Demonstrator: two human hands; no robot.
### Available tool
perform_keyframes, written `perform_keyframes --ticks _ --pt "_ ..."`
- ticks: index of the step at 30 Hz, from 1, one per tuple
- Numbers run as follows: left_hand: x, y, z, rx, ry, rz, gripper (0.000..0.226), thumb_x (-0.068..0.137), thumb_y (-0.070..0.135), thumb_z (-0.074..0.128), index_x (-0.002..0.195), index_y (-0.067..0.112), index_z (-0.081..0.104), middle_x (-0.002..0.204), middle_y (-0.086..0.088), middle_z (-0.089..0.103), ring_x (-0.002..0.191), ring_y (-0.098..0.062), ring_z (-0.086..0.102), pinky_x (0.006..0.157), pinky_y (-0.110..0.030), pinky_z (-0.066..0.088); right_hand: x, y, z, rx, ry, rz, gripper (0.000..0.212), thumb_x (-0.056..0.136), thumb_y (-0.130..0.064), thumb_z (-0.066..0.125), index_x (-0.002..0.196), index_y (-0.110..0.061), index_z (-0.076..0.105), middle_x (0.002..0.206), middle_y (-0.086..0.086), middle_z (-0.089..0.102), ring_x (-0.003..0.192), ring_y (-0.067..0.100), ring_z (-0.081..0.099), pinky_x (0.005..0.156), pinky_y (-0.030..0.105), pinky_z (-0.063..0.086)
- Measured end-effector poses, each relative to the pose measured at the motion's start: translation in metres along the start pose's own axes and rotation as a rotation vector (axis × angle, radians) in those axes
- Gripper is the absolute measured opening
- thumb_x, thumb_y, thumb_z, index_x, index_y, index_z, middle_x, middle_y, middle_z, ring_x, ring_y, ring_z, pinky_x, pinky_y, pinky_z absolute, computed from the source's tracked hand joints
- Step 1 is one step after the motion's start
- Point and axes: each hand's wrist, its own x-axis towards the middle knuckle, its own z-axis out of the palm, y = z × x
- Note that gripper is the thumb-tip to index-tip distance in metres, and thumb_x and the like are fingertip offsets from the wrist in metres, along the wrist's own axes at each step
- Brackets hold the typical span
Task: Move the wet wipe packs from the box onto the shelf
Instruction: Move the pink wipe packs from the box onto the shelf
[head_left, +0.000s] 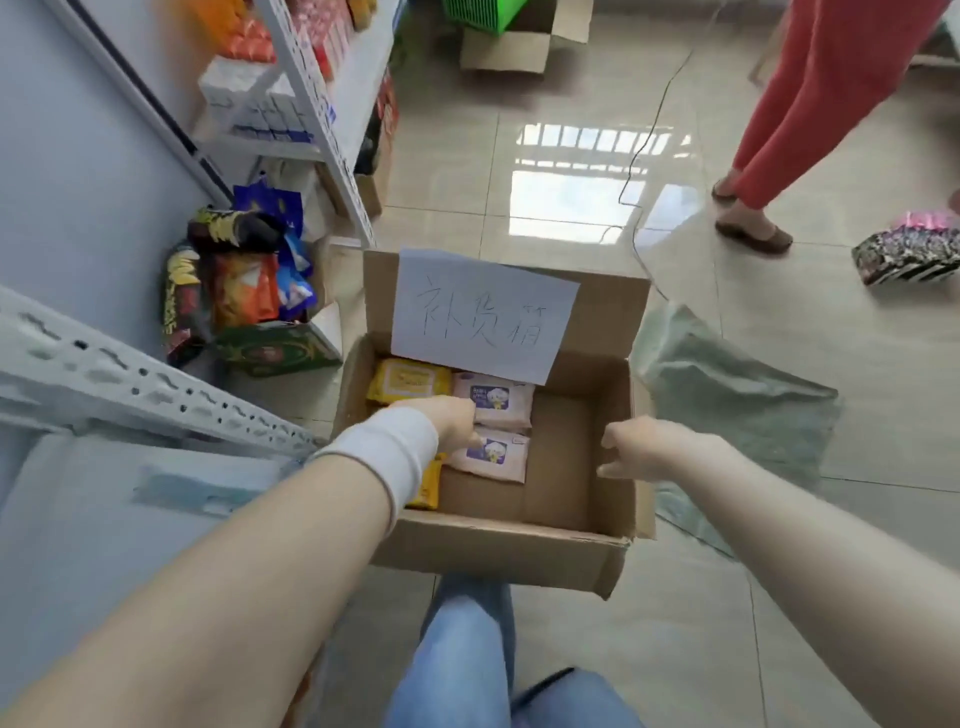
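Note:
An open cardboard box (519, 551) sits on the floor in front of me, a handwritten paper sheet (483, 312) on its back flap. Inside lie two pink wet wipe packs (501, 402) (496, 457) and two yellow packs (408, 382) (428, 486). My left hand (452, 423), a white band on its wrist, reaches into the box, fingers curled down at the near pink pack's left edge; whether it grips the pack is hidden. My right hand (641, 449) hovers over the box's bare right half, fingers loosely bent, holding nothing. The grey metal shelf (130, 384) is at my left.
A second white shelf rack (322, 119) with goods stands further back left. Snack bags (239, 280) lie on the floor beside it. A green plastic bag (727, 415) lies right of the box. A person in red trousers (810, 119) stands at the far right.

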Motion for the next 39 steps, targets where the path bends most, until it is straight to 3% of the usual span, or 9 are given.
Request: perform_keyframes --ticks 9,13,16,19,22,26,30,34,39 --pt "0.221 -0.02 0.083 -0.577 -0.02 -0.227 0.065 0.093 0.035 0.051 0.142 0.002 0.024 0.145 -0.019 0.038 0.132 -0.033 0.039 0.108 -0.04 0.034 0.175 -0.028 0.149 0.57 -0.25 0.019 0.064 0.089 -0.046 0.053 0.141 -0.015 0.031 0.141 0.009 0.044 0.127 0.025 0.046 0.102 0.035 0.041" --pt "0.32 -0.026 0.121 -0.7 0.217 -0.303 0.079 0.089 0.038 0.056 0.148 0.01 0.011 0.153 -0.014 0.02 0.139 -0.03 0.026 0.114 -0.035 0.023 0.277 -0.039 0.19 0.823 -0.208 0.084 0.065 0.089 -0.044 0.055 0.14 -0.009 0.034 0.141 0.012 0.045 0.129 0.027 0.044 0.102 0.031 0.036" --pt "0.361 -0.027 0.144 -0.513 0.457 -0.401 0.093 0.083 0.052 0.057 0.149 0.015 0.002 0.153 -0.015 0.013 0.138 -0.033 0.019 0.112 -0.041 0.018 0.337 -0.051 0.211 1.123 -0.084 0.155 0.057 0.087 -0.033 0.062 0.134 -0.01 0.041 0.135 0.011 0.051 0.123 0.028 0.05 0.102 0.033 0.04" --pt "0.369 -0.023 0.165 -0.501 0.637 -0.428 0.093 0.078 0.056 0.06 0.148 0.017 0.013 0.146 -0.017 0.024 0.134 -0.033 0.023 0.108 -0.04 0.02 0.363 -0.065 0.223 1.305 0.047 0.242 0.059 0.078 -0.028 0.072 0.127 -0.007 0.047 0.129 0.014 0.054 0.118 0.029 0.052 0.101 0.043 0.042" --pt "0.362 -0.027 0.171 -0.635 0.77 -0.372 0.086 0.075 0.045 0.07 0.141 0.011 0.027 0.137 -0.014 0.04 0.128 -0.029 0.038 0.106 -0.039 0.032 0.363 -0.073 0.229 1.393 0.035 0.26 0.056 0.072 -0.027 0.078 0.119 -0.009 0.053 0.122 0.011 0.06 0.108 0.024 0.058 0.095 0.04 0.047" --pt "0.366 -0.03 0.159 -0.923 0.671 -0.4 0.066 0.076 0.037 0.072 0.127 0.003 0.045 0.125 -0.013 0.057 0.115 -0.027 0.056 0.093 -0.038 0.048 0.353 -0.071 0.231 1.519 -0.162 0.213 0.033 0.078 -0.024 0.073 0.109 -0.017 0.061 0.113 0.004 0.067 0.082 0.01 0.059 0.063 0.014 0.045" --pt "0.379 -0.03 0.151 -0.842 0.523 -0.502 0.068 0.077 0.051 0.066 0.123 0.003 0.053 0.126 -0.015 0.059 0.117 -0.031 0.055 0.096 -0.041 0.047 0.352 -0.064 0.227 1.572 -0.218 0.264 0.037 0.08 -0.024 0.071 0.115 -0.015 0.061 0.116 0.004 0.067 0.093 0.015 0.06 0.08 0.026 0.046" --pt "0.384 -0.024 0.149 -0.875 0.514 -0.481 0.073 0.071 0.051 0.072 0.127 0.008 0.05 0.131 -0.011 0.054 0.123 -0.028 0.049 0.1 -0.037 0.044 0.355 -0.069 0.225 1.56 -0.259 0.251 0.045 0.078 -0.028 0.073 0.119 -0.017 0.059 0.118 0.003 0.065 0.094 0.015 0.06 0.073 0.025 0.047" --pt "0.381 -0.011 0.154 -1.077 0.516 -0.35 0.062 0.074 0.035 0.075 0.124 0.01 0.048 0.127 -0.006 0.059 0.114 -0.021 0.057 0.079 -0.023 0.043 0.358 -0.083 0.228 1.6 -0.211 0.342 0.046 0.077 -0.024 0.074 0.119 -0.016 0.059 0.116 0.005 0.065 0.104 0.023 0.062 0.08 0.03 0.05"
